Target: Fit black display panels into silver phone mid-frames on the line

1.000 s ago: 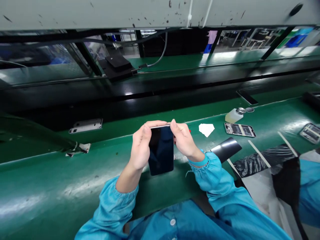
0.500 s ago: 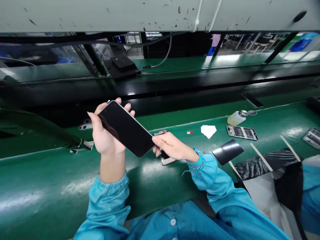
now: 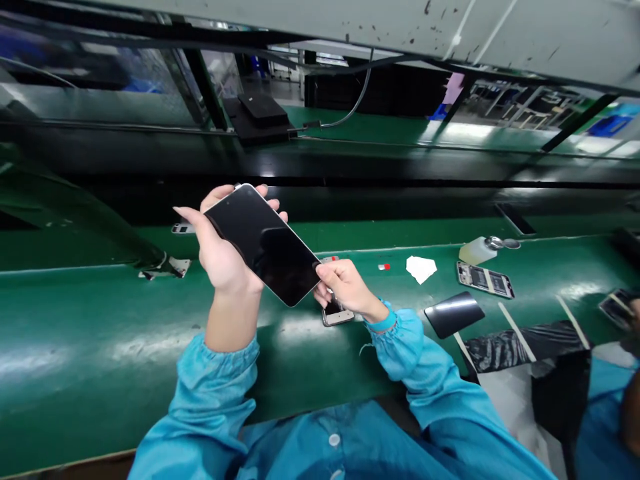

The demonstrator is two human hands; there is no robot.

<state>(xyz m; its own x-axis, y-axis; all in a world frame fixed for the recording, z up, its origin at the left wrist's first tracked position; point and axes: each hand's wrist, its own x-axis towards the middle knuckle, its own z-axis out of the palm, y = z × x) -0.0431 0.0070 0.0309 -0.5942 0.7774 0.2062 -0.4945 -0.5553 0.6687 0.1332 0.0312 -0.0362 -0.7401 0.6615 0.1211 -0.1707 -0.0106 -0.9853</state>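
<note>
A smartphone (image 3: 267, 243) with a dark, glossy screen is held tilted above the green bench. My left hand (image 3: 225, 257) cradles it from behind and below, its fingertips curling over the far edge and its thumb sticking out to the left. At the lower right corner of the phone, my right hand (image 3: 347, 287) pinches the edge between thumb and fingers. Beneath the right hand lies an opened phone body (image 3: 340, 315), partly covered by the fingers. A small red and white piece (image 3: 384, 267) and a white paper scrap (image 3: 421, 269) lie to the right of it.
Further right are a liquid bottle (image 3: 477, 250) with a metal top, an opened phone (image 3: 485, 279) and a dark glossy panel (image 3: 454, 313). Black plastic with pale strips (image 3: 527, 345) covers the near right edge. A green post (image 3: 90, 207) slants at left. Another person's sleeve (image 3: 607, 393) shows at far right.
The view has tilted and shifted a little. The phone has turned slightly in my hands, and both hands still hold it. At the far right, another person's hand has come to an opened phone.
</note>
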